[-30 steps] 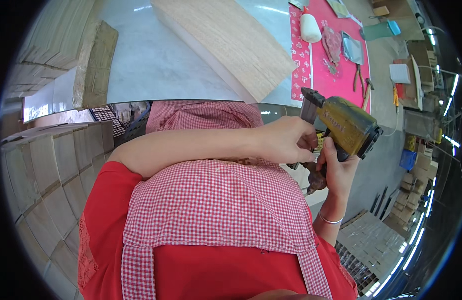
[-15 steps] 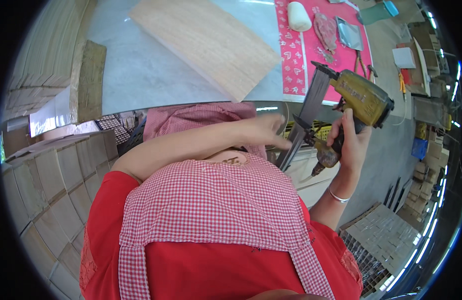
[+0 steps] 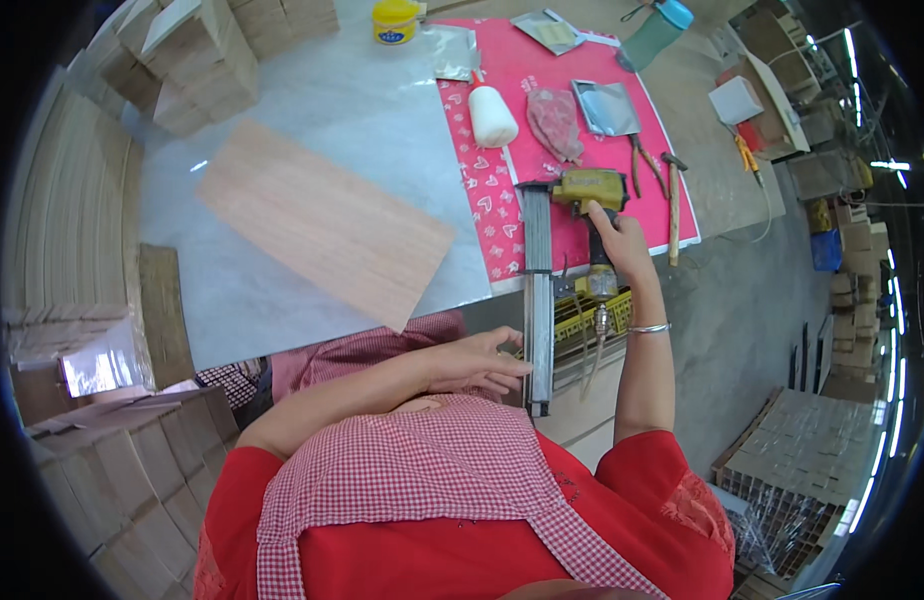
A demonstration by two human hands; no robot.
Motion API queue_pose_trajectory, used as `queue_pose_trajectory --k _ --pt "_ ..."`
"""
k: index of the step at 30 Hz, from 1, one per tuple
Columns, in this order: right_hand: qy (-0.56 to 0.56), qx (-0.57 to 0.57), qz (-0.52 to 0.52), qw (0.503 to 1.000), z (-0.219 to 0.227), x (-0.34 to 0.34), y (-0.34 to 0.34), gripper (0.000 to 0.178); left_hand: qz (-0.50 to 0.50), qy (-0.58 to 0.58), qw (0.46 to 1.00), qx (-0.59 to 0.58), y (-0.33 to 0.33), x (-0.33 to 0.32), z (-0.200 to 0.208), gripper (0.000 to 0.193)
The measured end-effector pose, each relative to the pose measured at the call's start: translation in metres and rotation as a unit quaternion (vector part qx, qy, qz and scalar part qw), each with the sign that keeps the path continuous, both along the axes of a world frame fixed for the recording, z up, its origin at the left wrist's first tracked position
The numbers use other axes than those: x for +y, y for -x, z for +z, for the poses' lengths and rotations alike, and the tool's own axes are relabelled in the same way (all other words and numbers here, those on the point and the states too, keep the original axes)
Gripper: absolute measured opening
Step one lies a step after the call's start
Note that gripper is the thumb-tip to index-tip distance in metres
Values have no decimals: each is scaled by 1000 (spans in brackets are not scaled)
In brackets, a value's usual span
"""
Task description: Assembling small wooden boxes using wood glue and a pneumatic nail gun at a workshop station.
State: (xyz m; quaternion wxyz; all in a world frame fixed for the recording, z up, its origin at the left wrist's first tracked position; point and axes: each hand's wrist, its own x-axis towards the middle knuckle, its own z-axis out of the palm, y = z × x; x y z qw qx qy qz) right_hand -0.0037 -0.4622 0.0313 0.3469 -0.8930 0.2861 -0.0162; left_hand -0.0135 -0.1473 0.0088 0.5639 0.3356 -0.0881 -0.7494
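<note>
My right hand (image 3: 620,243) is wrapped round the grip of an air nail gun (image 3: 590,188) with a yellow-brown body. Its long grey magazine (image 3: 538,330) points back toward my apron. An air hose fitting (image 3: 602,320) hangs below the grip. Beside the rear part of the magazine is my left hand (image 3: 479,362), its fingers apart and the tips close to the metal; whether they touch cannot be made out. A flat wooden board (image 3: 327,225) lies at an angle on the table (image 3: 212,320), left of the nail gun.
On the pink cover (image 3: 512,75) are a white glue bottle (image 3: 493,118), a pink cloth (image 3: 554,125), a silver pouch (image 3: 607,107), pliers (image 3: 650,165) and a hammer (image 3: 673,210). A yellow tub (image 3: 394,20) stands farther back. Stacked wood pieces (image 3: 197,60) rise at the far left.
The nail gun has swung from a tilt to nearly straight, its magazine now toward me. My left hand has come beside the magazine's rear. The view has shifted, showing more of the table.
</note>
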Motion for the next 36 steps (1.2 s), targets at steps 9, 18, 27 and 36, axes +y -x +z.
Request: queue_pose_trajectory --k 9,18,27,36 --pt "266 -187 49 944 12 -64 -114 24 16 39 998 39 -7 3 6 69" --pt "320 -23 56 945 -20 -100 -183 18 29 32 999 -4 -12 11 -2 75" --pt "357 -18 54 932 -19 -114 -160 21 31 19 999 40 -10 14 10 78" --pt "33 -196 55 979 22 62 -18 22 52 19 998 3 0 14 -8 86"
